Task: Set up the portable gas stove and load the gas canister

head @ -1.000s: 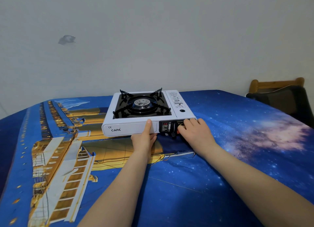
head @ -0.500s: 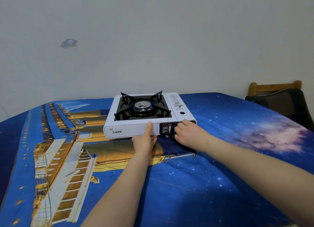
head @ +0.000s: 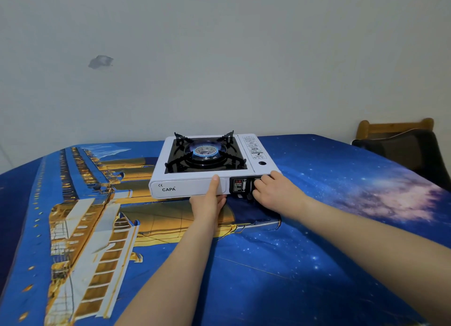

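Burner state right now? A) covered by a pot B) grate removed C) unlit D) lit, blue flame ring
D: a blue flame ring burns at the burner on the stove, under the bare black grate, while the right hand is at the knob and the left hand steadies the front.

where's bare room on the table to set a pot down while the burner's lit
Wide bare cloth lies right of the stove, toward the chair, and left of it over the ship print. The strip in front is crowded by the left hand and right hand.
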